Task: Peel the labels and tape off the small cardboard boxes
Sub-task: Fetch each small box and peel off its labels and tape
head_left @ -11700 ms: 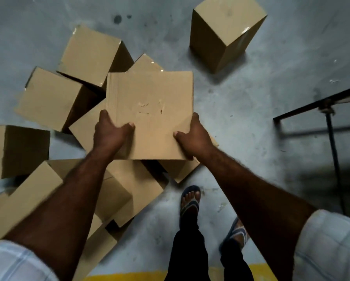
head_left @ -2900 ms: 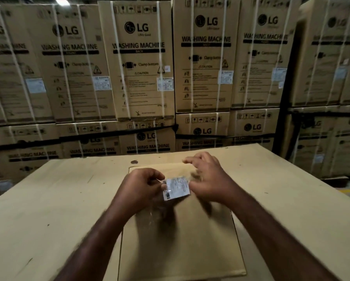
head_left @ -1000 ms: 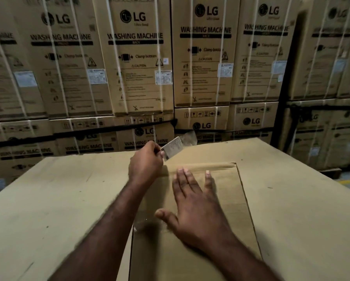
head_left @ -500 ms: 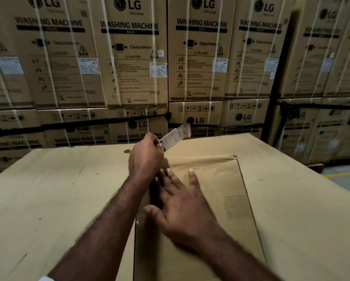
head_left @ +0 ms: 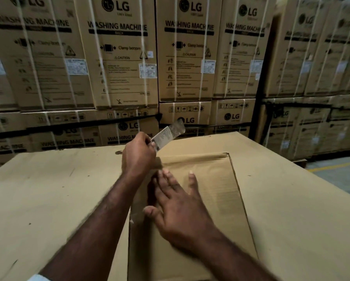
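My left hand (head_left: 138, 154) pinches the label (head_left: 162, 138) between thumb and fingertips, held up above the far edge of the box (head_left: 216, 191), with a clear strip of tape (head_left: 177, 127) stuck to its end. My right hand (head_left: 178, 207) rests flat on the box, fingers straight and spread, gripping nothing. The box lies on a cardboard sheet (head_left: 48, 199).
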Available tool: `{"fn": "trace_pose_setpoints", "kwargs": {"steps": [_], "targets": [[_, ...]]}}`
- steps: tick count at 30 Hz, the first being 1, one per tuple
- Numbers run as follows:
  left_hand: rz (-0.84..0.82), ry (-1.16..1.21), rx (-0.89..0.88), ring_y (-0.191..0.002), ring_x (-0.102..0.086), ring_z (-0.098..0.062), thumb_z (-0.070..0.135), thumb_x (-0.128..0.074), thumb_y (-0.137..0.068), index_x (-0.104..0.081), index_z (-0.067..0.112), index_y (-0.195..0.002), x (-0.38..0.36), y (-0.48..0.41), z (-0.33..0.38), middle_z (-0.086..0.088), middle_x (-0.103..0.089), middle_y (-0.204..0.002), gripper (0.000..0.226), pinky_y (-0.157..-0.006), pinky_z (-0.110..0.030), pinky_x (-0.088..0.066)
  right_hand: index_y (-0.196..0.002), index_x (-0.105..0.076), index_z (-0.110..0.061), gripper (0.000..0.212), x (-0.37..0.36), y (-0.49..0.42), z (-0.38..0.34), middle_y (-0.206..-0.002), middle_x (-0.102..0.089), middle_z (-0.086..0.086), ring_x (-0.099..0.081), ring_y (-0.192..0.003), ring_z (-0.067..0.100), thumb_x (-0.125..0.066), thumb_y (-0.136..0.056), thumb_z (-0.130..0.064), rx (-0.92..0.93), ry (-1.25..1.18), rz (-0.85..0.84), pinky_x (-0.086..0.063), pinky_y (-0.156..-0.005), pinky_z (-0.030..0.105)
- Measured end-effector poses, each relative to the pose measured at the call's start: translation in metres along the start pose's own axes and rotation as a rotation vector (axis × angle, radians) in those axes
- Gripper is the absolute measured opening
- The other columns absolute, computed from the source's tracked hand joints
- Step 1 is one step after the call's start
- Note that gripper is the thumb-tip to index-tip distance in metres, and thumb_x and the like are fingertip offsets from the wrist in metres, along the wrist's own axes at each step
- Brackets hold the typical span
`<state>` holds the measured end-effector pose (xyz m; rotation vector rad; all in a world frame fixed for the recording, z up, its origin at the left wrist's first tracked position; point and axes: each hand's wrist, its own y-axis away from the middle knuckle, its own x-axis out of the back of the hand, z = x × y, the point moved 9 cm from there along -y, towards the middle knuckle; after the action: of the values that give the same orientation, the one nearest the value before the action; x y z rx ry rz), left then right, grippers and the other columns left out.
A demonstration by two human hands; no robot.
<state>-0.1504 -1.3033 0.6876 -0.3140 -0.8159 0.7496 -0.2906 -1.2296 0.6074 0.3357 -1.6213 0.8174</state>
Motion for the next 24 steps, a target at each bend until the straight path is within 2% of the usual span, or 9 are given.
{"fn": "trace_pose_setpoints", "kwargs": {"steps": [3,5,9,11,14,16,18,21,24], "targets": [[-0.003,0.088,-0.041,-0.083,-0.061,-0.020,0.025,-0.063,-0.097,-0.061,0.018,-0.097,0.002,0.003,0.001,0.000,-0.066,-0.091,0.007,-0.065,-0.032,-0.047,-0.153,-0.015,-0.048,0.056,0.012,0.018,0.040,-0.161,-0.004,-0.028,0.011,-0.152,0.011,-0.008,-0.100,-0.062,-0.070,0.045,0.103,0.012,-0.114,0.065],[-0.005,0.132,-0.043,-0.084,-0.063,-0.021,0.024,-0.063,-0.097,-0.062,0.017,-0.099,0.003,0.004,0.001,-0.002,-0.068,-0.095,0.007,-0.067,-0.036,-0.054,-0.152,-0.019,-0.050,0.060,0.016,0.035,0.085,-0.162,-0.010,-0.024,0.003,-0.154,0.019,-0.009,-0.096,-0.068,-0.269,0.091,0.143,0.006,-0.114,0.069],[-0.049,0.314,-0.026,-0.088,-0.065,-0.019,0.021,-0.062,-0.098,-0.061,0.017,-0.104,0.004,0.006,-0.001,-0.001,-0.066,-0.100,0.007,-0.074,-0.045,-0.060,-0.156,-0.005,-0.044,0.087,0.002,0.067,0.146,-0.161,0.018,-0.021,0.004,-0.153,0.022,-0.021,-0.080,-0.084,-0.598,-0.284,0.170,-0.020,-0.119,0.055],[-0.055,0.533,0.062,-0.084,-0.066,-0.019,0.019,-0.059,-0.100,-0.059,0.016,-0.107,0.009,0.011,-0.007,-0.004,-0.065,-0.106,0.008,-0.069,-0.040,-0.061,-0.157,0.000,-0.036,0.094,0.006,0.074,0.150,-0.164,0.006,-0.018,-0.015,-0.152,0.015,-0.042,-0.083,-0.075,-0.610,-0.485,0.292,-0.031,-0.116,0.039],[-0.038,0.806,0.221,-0.081,-0.066,-0.018,0.017,-0.057,-0.101,-0.057,0.016,-0.109,0.017,0.025,-0.017,-0.008,-0.064,-0.108,0.009,-0.068,-0.033,-0.058,-0.159,-0.004,-0.033,0.100,0.006,0.084,0.156,-0.158,-0.028,-0.014,-0.036,-0.142,0.012,-0.069,-0.085,-0.053,-0.705,-0.701,0.395,-0.035,-0.113,0.034],[-0.047,0.854,0.246,-0.086,-0.065,-0.016,0.018,-0.057,-0.101,-0.058,0.017,-0.110,0.020,0.034,-0.013,-0.006,-0.065,-0.108,0.009,-0.068,-0.029,-0.055,-0.150,-0.037,-0.030,0.081,0.002,0.090,0.163,-0.136,-0.052,-0.016,-0.057,-0.123,0.010,-0.076,-0.082,-0.047,-0.760,-0.812,0.415,-0.047,-0.104,0.035],[-0.071,0.896,0.235,-0.090,-0.066,-0.014,0.019,-0.057,-0.100,-0.059,0.015,-0.116,0.022,0.040,0.001,-0.004,-0.065,-0.108,0.016,-0.070,-0.027,-0.055,-0.117,-0.064,-0.026,0.046,0.008,0.099,0.169,-0.109,-0.073,-0.012,-0.069,-0.095,0.007,-0.079,-0.078,-0.044,-0.754,-0.846,0.469,-0.056,-0.089,0.038],[-0.133,0.973,0.189,-0.095,-0.068,-0.017,0.018,-0.057,-0.100,-0.058,0.012,-0.121,0.015,0.044,0.032,-0.005,-0.065,-0.112,0.022,-0.078,-0.030,-0.057,-0.103,-0.068,-0.026,0.029,0.030,0.125,0.185,-0.094,-0.075,-0.009,-0.071,-0.086,0.008,-0.081,-0.078,-0.036,-0.781,-0.856,0.558,-0.058,-0.083,0.042],[-0.256,0.997,0.150,-0.092,-0.068,-0.019,0.018,-0.058,-0.099,-0.061,0.017,-0.113,-0.011,0.050,0.078,-0.006,-0.066,-0.113,0.014,-0.077,-0.032,-0.057,-0.101,-0.065,-0.028,0.036,0.057,0.165,0.213,-0.094,-0.074,-0.007,-0.071,-0.086,0.012,-0.085,-0.073,-0.037,-0.872,-0.814,0.648,-0.059,-0.081,0.044]]}}
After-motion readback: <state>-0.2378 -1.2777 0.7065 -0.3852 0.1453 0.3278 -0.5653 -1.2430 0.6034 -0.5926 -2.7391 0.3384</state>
